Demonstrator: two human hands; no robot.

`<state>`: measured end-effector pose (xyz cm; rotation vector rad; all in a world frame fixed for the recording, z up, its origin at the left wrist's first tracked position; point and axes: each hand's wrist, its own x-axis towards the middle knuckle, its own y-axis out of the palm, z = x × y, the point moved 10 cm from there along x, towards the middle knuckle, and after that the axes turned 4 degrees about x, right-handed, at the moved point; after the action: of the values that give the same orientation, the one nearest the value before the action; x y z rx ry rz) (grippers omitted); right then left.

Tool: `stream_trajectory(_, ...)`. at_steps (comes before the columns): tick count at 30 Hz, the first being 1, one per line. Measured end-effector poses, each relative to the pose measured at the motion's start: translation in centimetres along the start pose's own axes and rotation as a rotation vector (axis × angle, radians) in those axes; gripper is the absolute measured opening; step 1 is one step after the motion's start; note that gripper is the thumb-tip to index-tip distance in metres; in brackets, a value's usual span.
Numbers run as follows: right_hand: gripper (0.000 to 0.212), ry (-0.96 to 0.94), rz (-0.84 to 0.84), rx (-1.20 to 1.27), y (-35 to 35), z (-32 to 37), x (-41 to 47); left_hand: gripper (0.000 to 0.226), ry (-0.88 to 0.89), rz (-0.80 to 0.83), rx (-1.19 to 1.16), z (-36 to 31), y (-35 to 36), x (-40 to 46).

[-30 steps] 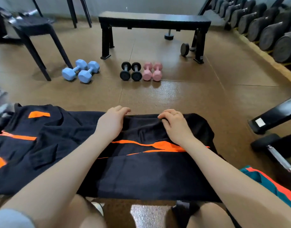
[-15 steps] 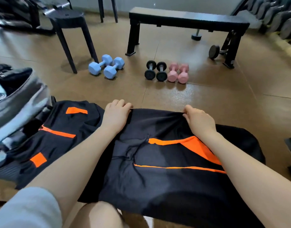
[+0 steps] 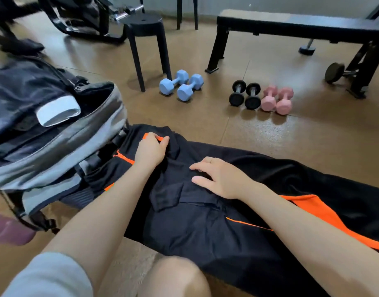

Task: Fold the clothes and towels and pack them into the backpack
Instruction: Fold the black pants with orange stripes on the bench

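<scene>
Shorts (image 3: 205, 228) under both hands, L (image 3: 151, 152) pinching edge.

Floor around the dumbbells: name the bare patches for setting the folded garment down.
Bare floor lies between the garment and the dumbbells, and beyond the blue dumbbells. Crowded left: the backpack touches the garment.

Garment (image 3: 205, 228): black, orange stripes and patches
Backpack (image 3: 62, 144), left of garment: grey shell, dark navy interior, black straps
Case in backpack (image 3: 57, 111): white
Dumbbells beyond garment (image 3: 181, 86): pale blue pair
Dumbbells right of blue pair (image 3: 245, 94): black ends, silver bars
Dumbbells right of black pair (image 3: 277, 99): pink
Stool (image 3: 146, 39): black
Bench (image 3: 302, 24): black
Floor (image 3: 291, 136): speckled brown
Sleeve (image 3: 49, 277): light grey
</scene>
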<state>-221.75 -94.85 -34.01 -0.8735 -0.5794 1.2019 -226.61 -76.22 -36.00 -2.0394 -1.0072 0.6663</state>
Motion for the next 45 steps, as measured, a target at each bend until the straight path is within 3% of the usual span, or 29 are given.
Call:
stream_trajectory(3, 0.066, 0.031, 0.087, -0.08, 1.2, 0.2, 0.7, 0.048, -0.021, 0.092, -0.075, -1.4, 0.5, 1.1)
stream_trajectory(8, 0.083, -0.017, 0.119, -0.241, 1.4, 0.6, 0.5, 0.032, 0.038, 0.125, 0.132, -3.8, 0.9, 2.8)
stream_trajectory(12, 0.078, -0.057, 0.056, -0.205, 1.0, 0.1, -0.3, 0.015, 0.034, 0.011, -0.377, -4.0, -0.4, 3.8)
stream_trajectory(14, 0.087, -0.053, 0.024, -0.175, 1.0, -0.2, -1.2, 0.039, 0.002, 0.086, -0.504, -3.3, 0.4, 3.4)
stream_trajectory(17, 0.098, -0.037, 0.04, -0.212, 1.5, -0.6, -3.2, 0.056, 0.021, 0.121, -0.36, -1.8, 0.9, 1.4)
stream_trajectory(20, 0.084, -0.125, -0.045, -0.366, 1.6, 0.6, -5.3, 0.056, 0.045, 0.037, -0.164, -0.2, -0.7, -1.8)
stream_trajectory(23, 0.052, -0.181, -0.237, -0.425, 1.1, 2.0, -6.6, 0.055, 0.014, 0.118, 0.119, 1.6, -0.6, -5.0)
stream_trajectory(28, 0.014, -0.107, -0.401, -0.452, 0.5, 2.5, -6.2, 0.026, 0.04, 0.065, 0.393, 1.4, -2.2, -7.3)
stream_trajectory(29, 0.009, -0.105, -0.425, -0.438, 0.2, 2.7, -6.1, 0.023, 0.063, 0.024, 0.389, 0.9, -2.8, -7.5)
stream_trajectory(33, 0.028, -0.12, -0.56, -0.366, -1.7, 4.1, -6.9, 0.024, 0.14, -0.167, 0.225, -0.5, -6.2, -8.5)
stream_trajectory(36, 0.014, -0.176, -0.533, -0.425, -0.6, 5.3, -8.0, 0.024, 0.193, -0.221, 0.278, -0.2, -6.7, -9.1)
stream_trajectory(40, 0.038, -0.128, -0.401, -0.267, 2.1, 4.0, -9.0, 0.027, 0.09, -0.153, 0.199, 2.1, -5.1, -9.2)
stream_trajectory(45, 0.024, -0.129, -0.374, 0.064, 0.7, 3.3, -9.5, 0.022, -0.121, 0.077, -0.306, 4.2, -1.3, -9.6)
